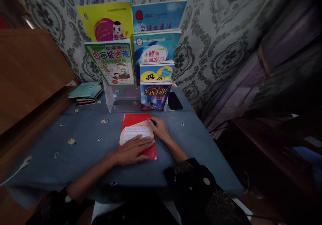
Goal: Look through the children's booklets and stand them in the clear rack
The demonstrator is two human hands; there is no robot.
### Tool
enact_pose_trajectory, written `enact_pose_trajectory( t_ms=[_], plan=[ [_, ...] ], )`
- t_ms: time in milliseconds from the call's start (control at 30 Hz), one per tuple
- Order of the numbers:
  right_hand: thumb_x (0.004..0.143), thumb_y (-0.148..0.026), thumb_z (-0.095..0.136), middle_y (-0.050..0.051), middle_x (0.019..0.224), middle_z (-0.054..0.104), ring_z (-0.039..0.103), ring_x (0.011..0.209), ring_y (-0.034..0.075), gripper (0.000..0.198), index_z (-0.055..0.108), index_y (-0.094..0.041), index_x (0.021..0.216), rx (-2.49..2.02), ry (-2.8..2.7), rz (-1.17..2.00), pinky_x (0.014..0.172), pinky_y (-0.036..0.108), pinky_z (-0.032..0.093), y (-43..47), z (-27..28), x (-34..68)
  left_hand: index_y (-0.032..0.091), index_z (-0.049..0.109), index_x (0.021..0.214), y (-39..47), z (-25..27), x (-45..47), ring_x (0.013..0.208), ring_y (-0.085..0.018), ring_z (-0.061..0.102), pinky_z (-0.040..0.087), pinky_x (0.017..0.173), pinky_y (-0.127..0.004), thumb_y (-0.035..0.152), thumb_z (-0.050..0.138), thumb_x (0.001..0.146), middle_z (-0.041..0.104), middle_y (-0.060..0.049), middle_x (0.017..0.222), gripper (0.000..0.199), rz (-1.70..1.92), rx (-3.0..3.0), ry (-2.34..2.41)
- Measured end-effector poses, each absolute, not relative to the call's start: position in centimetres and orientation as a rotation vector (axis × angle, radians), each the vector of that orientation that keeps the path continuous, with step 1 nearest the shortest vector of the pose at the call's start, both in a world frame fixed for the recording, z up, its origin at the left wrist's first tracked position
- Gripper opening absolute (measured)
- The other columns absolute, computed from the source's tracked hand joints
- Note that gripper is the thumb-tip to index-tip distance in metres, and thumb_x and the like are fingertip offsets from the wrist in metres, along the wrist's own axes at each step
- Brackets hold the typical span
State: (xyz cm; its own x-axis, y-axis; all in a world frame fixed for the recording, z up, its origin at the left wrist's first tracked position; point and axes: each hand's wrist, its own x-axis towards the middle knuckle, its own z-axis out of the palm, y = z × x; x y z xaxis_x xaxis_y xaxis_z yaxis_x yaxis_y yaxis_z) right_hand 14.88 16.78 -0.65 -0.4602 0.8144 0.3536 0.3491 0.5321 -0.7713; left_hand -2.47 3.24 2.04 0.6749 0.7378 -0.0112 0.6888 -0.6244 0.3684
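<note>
A thin red book lies flat on the table, with a pale pink panel of small printed text on its upper face. Across the lower part of that panel my left hand lies flat, palm down, fingers stretched to the right and hiding some text. At the book's right edge, near the top, my right hand has its fingers curled in, the tips touching the edge. What is under those fingertips is hidden.
A clear acrylic stand behind the book holds several children's books, among them a green one and a purple one. A black phone lies right of it. Stacked books stand left, beside a wooden panel.
</note>
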Motion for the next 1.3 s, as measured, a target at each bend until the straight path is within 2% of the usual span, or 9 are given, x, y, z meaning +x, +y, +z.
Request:
enact_pose_trajectory(
  t_ms=[167,400,633,833,933,1033,1133,1233,1300],
  plan=[
    [0.093,-0.026,0.049,0.007,0.090,0.074,0.065,0.079,0.019,0.026,0.073,-0.017,0.091,-0.962,-2.031,0.824,0.071,0.029,0.045,16.8,-0.6,14.7,0.027,0.020,0.160,5.6,1.7,-4.8,0.153,-0.018,0.021,0.013,0.126,-0.042,0.055,0.029,0.104,0.027,-0.004,0.164,0.063,0.182,2.514,1.239],
    [0.093,-0.027,0.047,0.008,0.094,0.074,0.064,0.079,0.019,0.028,0.073,-0.016,0.095,-0.966,-2.079,0.797,0.070,0.028,0.045,16.6,-0.2,14.7,0.026,0.031,0.156,9.0,0.9,-8.5,0.152,-0.020,0.025,0.018,0.124,-0.045,0.054,0.030,0.104,0.031,-0.006,0.163,0.059,0.297,2.494,1.415],
    [0.094,-0.022,0.048,0.008,0.098,0.073,0.063,0.082,0.018,0.025,0.072,-0.017,0.099,-1.006,-2.153,0.723,0.072,0.028,0.044,16.3,0.0,14.7,0.017,0.035,0.154,12.2,0.4,-12.0,0.153,-0.022,0.021,0.017,0.124,-0.045,0.054,0.020,0.104,0.030,-0.008,0.163,0.064,0.319,2.375,1.694],
    [0.095,-0.021,0.047,0.011,0.108,0.073,0.062,0.102,0.024,0.026,0.071,-0.017,0.105,-1.061,-2.380,0.463,0.094,0.037,0.043,14.9,0.5,13.9,0.019,0.035,0.154,12.8,0.2,-12.1,0.152,-0.021,0.024,0.018,0.124,-0.045,0.048,0.023,0.104,0.032,-0.008,0.162,0.059,0.307,2.401,1.760],
    [0.098,-0.023,0.045,0.017,0.130,0.066,0.056,0.124,0.030,0.033,0.066,-0.013,0.121,-1.070,-2.525,0.345,0.110,0.050,0.033,13.5,0.6,12.3,0.016,0.036,0.153,12.5,0.1,-11.6,0.152,-0.022,0.024,0.019,0.123,-0.046,0.042,0.025,0.104,0.032,-0.009,0.162,0.056,0.280,2.404,1.800],
    [0.099,-0.026,0.042,0.023,0.150,0.048,0.039,0.143,0.033,0.046,0.052,-0.007,0.140,-1.066,-2.633,0.342,0.118,0.057,0.023,12.1,0.3,9.9,0.016,0.037,0.153,12.2,-0.4,-11.1,0.152,-0.023,0.025,0.021,0.122,-0.047,0.038,0.027,0.104,0.031,-0.010,0.162,0.054,0.293,2.400,1.854],
    [0.100,-0.030,0.041,0.025,0.156,0.038,0.030,0.149,0.032,0.054,0.044,-0.002,0.146,-1.009,-2.683,0.333,0.121,0.055,0.022,10.3,-0.4,7.6,0.017,0.039,0.152,11.9,-1.0,-10.9,0.151,-0.023,0.026,0.023,0.121,-0.048,0.035,0.027,0.104,0.033,-0.010,0.162,0.052,0.333,2.402,1.894],
    [0.100,-0.036,0.042,0.027,0.156,0.035,0.028,0.150,0.034,0.061,0.041,0.003,0.147,-0.981,-2.691,0.288,0.122,0.052,0.023,8.4,-0.8,6.5,0.017,0.041,0.151,11.8,-1.4,-11.0,0.151,-0.023,0.028,0.025,0.121,-0.049,0.033,0.027,0.104,0.035,-0.011,0.161,0.051,0.365,2.409,1.897],
    [0.101,-0.039,0.042,0.025,0.157,0.035,0.028,0.150,0.033,0.062,0.041,0.002,0.148,-0.948,-2.694,0.270,0.123,0.050,0.023,7.2,-1.0,6.7,0.019,0.041,0.150,11.8,-1.6,-11.1,0.151,-0.023,0.029,0.025,0.120,-0.049,0.035,0.027,0.104,0.036,-0.010,0.161,0.051,0.388,2.412,1.889]
  ],
)
